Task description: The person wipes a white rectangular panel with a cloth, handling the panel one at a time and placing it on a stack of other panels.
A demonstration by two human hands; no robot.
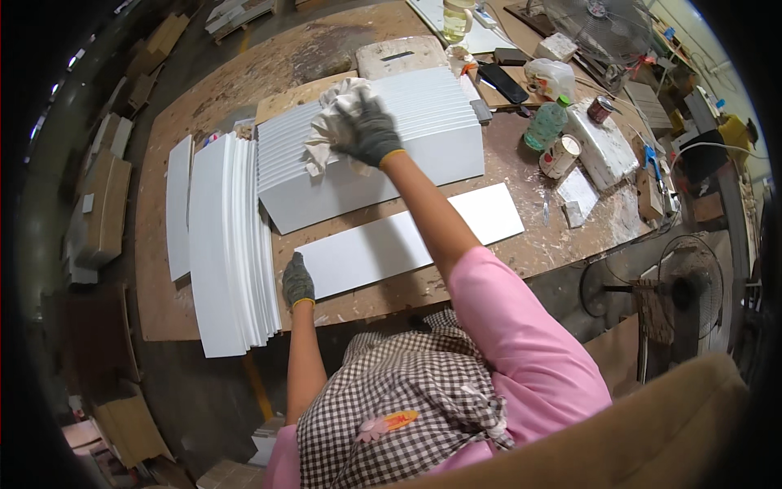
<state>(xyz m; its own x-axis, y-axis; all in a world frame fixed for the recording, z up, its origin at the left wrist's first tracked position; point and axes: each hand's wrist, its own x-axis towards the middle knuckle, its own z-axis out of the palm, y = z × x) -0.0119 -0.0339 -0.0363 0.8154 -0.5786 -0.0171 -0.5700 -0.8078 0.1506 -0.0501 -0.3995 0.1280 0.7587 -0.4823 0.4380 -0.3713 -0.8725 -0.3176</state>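
Observation:
A long white board (383,244) lies flat on the worktable in front of me. My left hand (299,281), in a dark grey glove, grips its left end. My right hand (371,134), gloved alike and slightly blurred, is stretched forward above a stack of white boards (383,183). It clutches a crumpled off-white cloth (327,122), which hangs over the ridged row of board edges; whether it touches them I cannot tell.
More white panels (224,244) lean together at the left. On the right of the worktable (244,81) stand a green bottle (546,124), a paint-smeared can (560,156) and a white block (601,147). A phone (503,83) and a fan (597,24) sit further back.

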